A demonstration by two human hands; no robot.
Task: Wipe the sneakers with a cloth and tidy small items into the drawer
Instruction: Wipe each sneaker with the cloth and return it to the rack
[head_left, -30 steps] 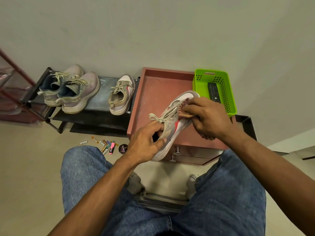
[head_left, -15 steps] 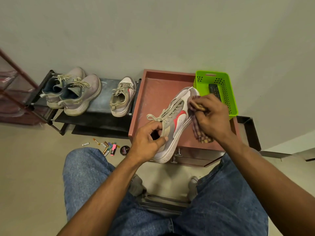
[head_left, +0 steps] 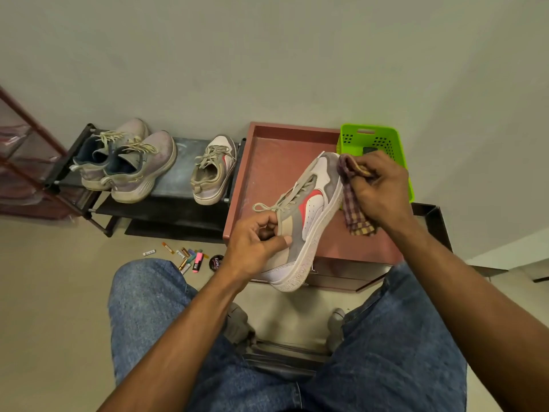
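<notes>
Pale wall behind, beige floor below, and a reddish drawer unit stood straight ahead of the seated person. Over its tray top the left hand held the grey-and-white sneaker up at a slant, toe toward the wall, thumb and curled fingers pinching the collar near the laces. The right hand came in from the other side, wrist bent, fingers bunched tight round the checked cloth, pressing it against the toe end while the loose tail hung down beside the sole. Its mate sat on the low black rack, a purplish pair beside it. Markers and batteries lay scattered on the floor, well apart from the drawer. A green basket stood just behind the right hand.
</notes>
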